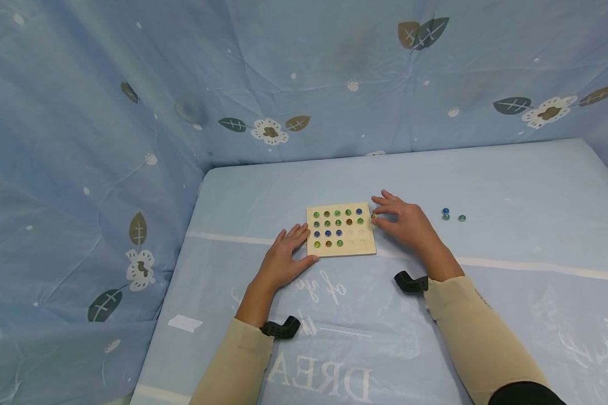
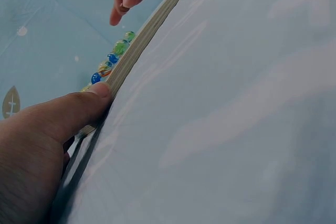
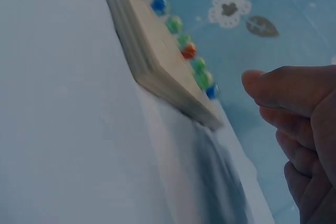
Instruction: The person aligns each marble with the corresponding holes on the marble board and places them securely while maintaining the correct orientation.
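A pale wooden board with rows of round hollows lies on the table. Green, blue and amber glass marbles fill most hollows; several at the lower right hold none. My left hand holds the board's near left corner, thumb on the front edge and fingers along the left side. Just off the board's right edge, my right hand pinches an amber marble between thumb and fingertip. In the right wrist view the right hand hides that marble, and the board's near right corner shows beside it.
Three loose marbles, one blue and two green, lie on the table to the right of my right hand. A pale blue printed cloth covers the table. Patterned curtains hang behind and at the left.
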Available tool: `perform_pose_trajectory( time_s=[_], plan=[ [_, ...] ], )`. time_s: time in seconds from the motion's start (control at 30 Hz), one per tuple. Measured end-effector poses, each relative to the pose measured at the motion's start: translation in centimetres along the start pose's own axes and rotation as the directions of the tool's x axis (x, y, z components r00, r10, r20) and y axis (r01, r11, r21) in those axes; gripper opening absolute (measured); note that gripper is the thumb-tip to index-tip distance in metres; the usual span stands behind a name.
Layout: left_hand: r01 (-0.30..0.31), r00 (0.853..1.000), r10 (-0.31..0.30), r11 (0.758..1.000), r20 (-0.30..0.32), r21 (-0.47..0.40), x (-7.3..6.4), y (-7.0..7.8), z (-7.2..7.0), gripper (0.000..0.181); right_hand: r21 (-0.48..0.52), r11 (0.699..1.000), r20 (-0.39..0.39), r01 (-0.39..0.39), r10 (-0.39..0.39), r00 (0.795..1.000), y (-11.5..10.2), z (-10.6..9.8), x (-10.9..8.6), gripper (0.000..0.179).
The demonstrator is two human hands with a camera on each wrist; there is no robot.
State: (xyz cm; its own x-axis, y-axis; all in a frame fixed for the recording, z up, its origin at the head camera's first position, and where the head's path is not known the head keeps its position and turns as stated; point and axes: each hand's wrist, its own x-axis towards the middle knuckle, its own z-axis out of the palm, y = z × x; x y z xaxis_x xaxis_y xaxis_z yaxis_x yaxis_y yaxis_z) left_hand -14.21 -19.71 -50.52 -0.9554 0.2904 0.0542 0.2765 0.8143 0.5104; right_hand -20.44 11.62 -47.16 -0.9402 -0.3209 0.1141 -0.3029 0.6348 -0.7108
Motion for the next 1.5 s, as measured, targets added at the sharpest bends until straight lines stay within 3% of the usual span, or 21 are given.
perform_pose_trajectory(
  time_s=[0.23,0.43,0.77,1.2,1.5],
  plan=[
    [0.005,1.0,-0.005,1.0,0.002,0.005,0.0,0.0,0.0,0.076,-0.013,0.989,0.042,0.145,-0.144,0.989,-1.5,1.8,0.0,0.025],
    [-0.003,1.0,0.003,1.0,0.0,0.01,0.0,0.1,-0.1,0.076,-0.044,0.982,0.079,0.181,-0.177,0.981,-2.1,3.0,-0.2,0.025],
    [0.001,1.0,-0.001,1.0,-0.004,0.021,0.0,0.2,0.1,0.076,-0.066,0.97,0.078,0.234,-0.229,0.97,-2.1,3.7,-0.3,0.023],
    [0.003,1.0,-0.003,1.0,-0.015,0.023,-0.1,0.2,0.2,0.076,-0.135,0.97,0.13,0.202,-0.185,0.974,-2.2,3.9,-0.4,0.023],
    [-0.005,1.0,0.005,1.0,-0.016,0.02,-0.2,0.2,0.2,0.075,-0.128,0.973,0.134,0.191,-0.174,0.975,-2.0,3.9,-0.5,0.022]
  ],
)
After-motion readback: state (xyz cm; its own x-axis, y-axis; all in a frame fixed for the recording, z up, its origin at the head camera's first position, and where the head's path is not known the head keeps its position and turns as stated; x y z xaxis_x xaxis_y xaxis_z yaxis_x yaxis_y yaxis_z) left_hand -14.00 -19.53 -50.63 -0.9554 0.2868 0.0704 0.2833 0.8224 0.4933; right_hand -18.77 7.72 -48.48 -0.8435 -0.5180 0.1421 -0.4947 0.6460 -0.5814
